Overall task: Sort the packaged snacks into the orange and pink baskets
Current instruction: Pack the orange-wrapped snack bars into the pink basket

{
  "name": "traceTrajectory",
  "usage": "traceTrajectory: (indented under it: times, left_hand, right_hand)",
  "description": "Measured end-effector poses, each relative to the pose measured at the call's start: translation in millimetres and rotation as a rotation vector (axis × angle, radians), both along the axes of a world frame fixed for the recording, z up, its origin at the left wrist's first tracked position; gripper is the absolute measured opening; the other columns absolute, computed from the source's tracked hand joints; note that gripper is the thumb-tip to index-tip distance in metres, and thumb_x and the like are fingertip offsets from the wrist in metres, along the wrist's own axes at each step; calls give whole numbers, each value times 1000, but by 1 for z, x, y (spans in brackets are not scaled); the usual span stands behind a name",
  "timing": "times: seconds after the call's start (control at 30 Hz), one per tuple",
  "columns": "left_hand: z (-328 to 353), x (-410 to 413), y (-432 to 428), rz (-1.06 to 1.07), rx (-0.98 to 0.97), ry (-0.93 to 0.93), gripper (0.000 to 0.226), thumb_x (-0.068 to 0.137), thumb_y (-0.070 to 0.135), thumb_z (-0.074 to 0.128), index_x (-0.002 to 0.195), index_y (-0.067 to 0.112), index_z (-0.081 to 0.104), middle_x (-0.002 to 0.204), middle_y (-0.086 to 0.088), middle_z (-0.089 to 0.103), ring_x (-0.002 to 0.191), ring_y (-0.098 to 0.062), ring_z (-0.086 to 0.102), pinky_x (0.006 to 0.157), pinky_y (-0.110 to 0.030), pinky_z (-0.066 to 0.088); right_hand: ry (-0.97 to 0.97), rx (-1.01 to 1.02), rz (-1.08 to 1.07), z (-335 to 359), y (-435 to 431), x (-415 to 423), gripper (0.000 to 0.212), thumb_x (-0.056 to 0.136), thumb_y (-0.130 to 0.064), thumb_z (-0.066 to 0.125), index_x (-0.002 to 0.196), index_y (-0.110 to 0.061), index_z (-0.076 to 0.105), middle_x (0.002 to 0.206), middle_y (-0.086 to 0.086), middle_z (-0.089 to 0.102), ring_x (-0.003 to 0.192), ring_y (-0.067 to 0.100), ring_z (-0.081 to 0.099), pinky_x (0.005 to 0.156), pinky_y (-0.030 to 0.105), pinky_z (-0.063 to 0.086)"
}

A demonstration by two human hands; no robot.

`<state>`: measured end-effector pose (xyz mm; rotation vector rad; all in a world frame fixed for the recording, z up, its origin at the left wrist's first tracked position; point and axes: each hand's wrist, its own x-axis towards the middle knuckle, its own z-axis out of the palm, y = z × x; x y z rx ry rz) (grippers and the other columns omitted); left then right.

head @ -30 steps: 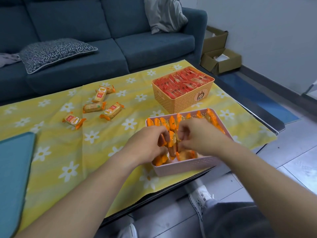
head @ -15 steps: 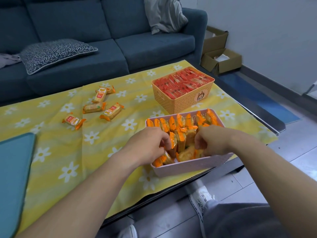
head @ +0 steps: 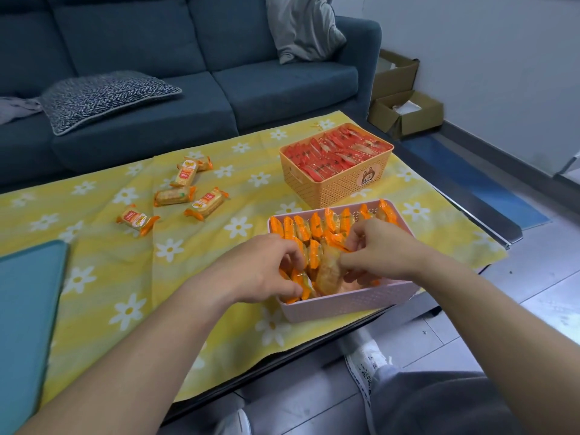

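Step in hand, by judgement: tidying a row inside the pink basket (head: 345, 304), at the near edge of the worktop (head: 489, 221). Left hand (head: 260, 271) dipped into the near-left corner of that basket, fingers curled round a few upright orange-wrapped packets (head: 303, 277). Right hand (head: 376, 249) over the basket's middle, fingertips pinching the crimped end of one tilted packet (head: 328, 271), just right of the left hand's bundle. Upright rows of the same wrappers along the basket's far side; near-right part of its floor only thinly filled.

Orange basket (head: 339, 186) just beyond the pink basket, slightly right, packed with red-wrapped snacks (head: 335, 152). Five loose orange packets (head: 205, 204) on the daisy tablecloth (head: 103, 277), well to the far left of the pink basket, apart from both hands. Teal tray (head: 25, 309) far to the left of the pink basket.

Likely far along: no red packets loose, only those five left to bring in. Next move, probably: stand the tilted packet upright against the row, let go, then reach far left for the loose ones. Calls for a free slot beside the row and care not to topple the standing packets.

Writing: red label with pale lettering on each loose packet, too small to read. Cartoon animal sticker (head: 367, 177) on the orange basket's near wall, no legible words. No brand made out anywhere.
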<state>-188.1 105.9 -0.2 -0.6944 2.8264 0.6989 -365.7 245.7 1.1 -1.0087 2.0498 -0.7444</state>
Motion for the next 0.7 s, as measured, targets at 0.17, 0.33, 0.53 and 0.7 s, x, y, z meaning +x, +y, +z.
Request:
traceTrajectory:
  times: [0.17, 0.33, 0.53, 0.7]
  left_hand:
    - [-4, -1, 4, 6, -69, -3, 32, 81, 17, 75, 101, 37, 61, 102, 11, 49, 75, 2, 47, 71, -25, 44]
    - [-3, -6, 12, 22, -27, 129, 32, 82, 16, 59, 104, 38, 56, 106, 12, 54, 83, -1, 52, 79, -31, 50]
    - [-12, -13, 25, -20, -133, 99, 13, 89, 47, 66, 100, 40, 65, 104, 12, 48, 97, -12, 52, 75, -32, 46]
    - [-13, -17, 26, 12, -198, 108, 6, 88, 42, 68, 94, 41, 67, 103, 13, 49, 98, -11, 51, 72, -31, 46]
  right_hand:
    - [288, 46, 207, -9, -4, 15, 29, 74, -25, 80, 71, -16, 52, 64, -3, 59, 59, 10, 60, 53, 35, 49]
    - [311, 109, 354, -16, -10, 26, 40, 83, -50, 71, 74, -14, 56, 66, -2, 54, 61, 13, 47, 58, 30, 37]
    - [40, 150, 250, -5, -5, -4, 20, 96, -8, 52, 98, -11, 72, 99, 6, 76, 83, 17, 70, 82, 41, 57]
    - [438, 144, 352, -16, 1, -29, 34, 89, -2, 56, 107, -24, 74, 102, -10, 71, 92, 8, 64, 79, 21, 48]
